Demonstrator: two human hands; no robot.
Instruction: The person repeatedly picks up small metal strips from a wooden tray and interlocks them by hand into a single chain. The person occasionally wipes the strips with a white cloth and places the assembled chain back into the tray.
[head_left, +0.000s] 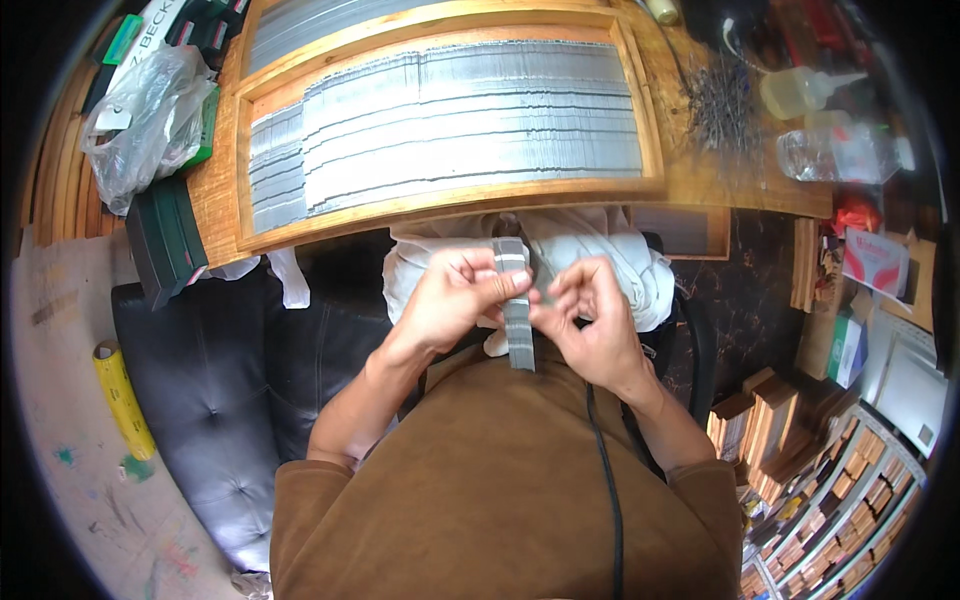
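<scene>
My left hand [450, 300] grips a narrow stack of thin grey metal strips [519, 335] with pale and dark bands. The stack stands lengthwise in front of my chest, the thumb lying across its face. Close by its right edge is my right hand [595, 325], with curled fingers and the thumb drawn toward the index finger. Its fingertips are slightly blurred, so whether they hold a thin piece or touch the stack does not show clearly. Beyond both hands, a wooden tray [450, 208] on the table holds many similar grey strips packed in rows.
A second wooden frame [270, 22] sits behind the tray. At left are a plastic bag [150, 130] and dark green boxes [165, 240]. Thin metal pieces [722, 105] and clear bottles [840, 153] lie at right. A black tufted seat [215, 400] is beside me.
</scene>
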